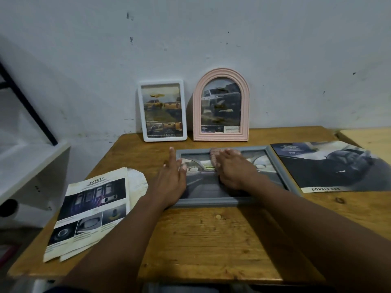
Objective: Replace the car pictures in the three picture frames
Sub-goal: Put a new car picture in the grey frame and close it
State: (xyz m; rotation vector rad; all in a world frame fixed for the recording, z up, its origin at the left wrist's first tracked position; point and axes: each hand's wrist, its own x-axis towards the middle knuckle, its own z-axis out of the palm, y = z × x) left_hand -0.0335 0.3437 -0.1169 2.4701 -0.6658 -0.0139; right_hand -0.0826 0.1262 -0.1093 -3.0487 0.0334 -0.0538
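A grey picture frame lies flat in the middle of the wooden table, face up, with a car picture in it. My left hand rests at its left edge, fingers spread. My right hand lies flat on the glass, fingers apart and reflected in it. A white frame and a pink arched frame stand against the wall behind, each holding a car picture. A loose dark car page lies to the right of the grey frame.
A stack of brochure pages headed "SAFETY" lies at the table's left front. A white shelf unit stands left of the table, with a black bar slanting above it. Another wooden surface adjoins at the far right.
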